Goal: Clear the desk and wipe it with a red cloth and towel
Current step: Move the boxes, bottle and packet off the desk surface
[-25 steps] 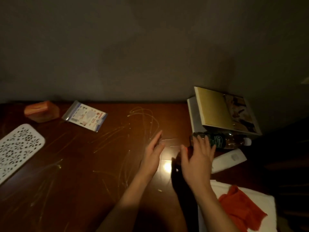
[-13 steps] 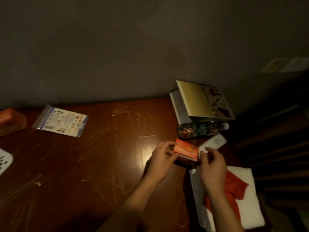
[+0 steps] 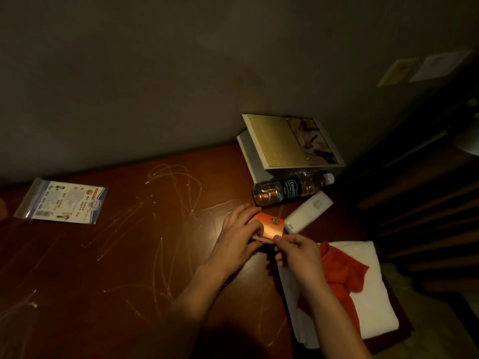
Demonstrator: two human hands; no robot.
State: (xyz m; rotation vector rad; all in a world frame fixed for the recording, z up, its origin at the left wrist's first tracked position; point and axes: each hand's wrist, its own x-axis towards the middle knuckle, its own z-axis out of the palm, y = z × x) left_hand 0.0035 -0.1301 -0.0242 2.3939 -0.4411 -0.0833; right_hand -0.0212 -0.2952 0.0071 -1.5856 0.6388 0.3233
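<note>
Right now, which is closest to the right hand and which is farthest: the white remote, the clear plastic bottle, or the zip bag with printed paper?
From the right hand:
1. White remote, just beyond it, near the desk's right edge.
2. Clear plastic bottle, lying farther back by the books.
3. Zip bag with printed paper, far across on the left.

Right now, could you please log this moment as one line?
left hand: holds orange box | right hand: pinches box | red cloth: on towel, untouched

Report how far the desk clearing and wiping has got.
Done: nothing clearly finished; streaks still mark the desk. In hand: both the left hand and right hand hold an orange box. Left: bottle, plastic bag, remote, books; the red cloth lies unused on the towel.
</note>
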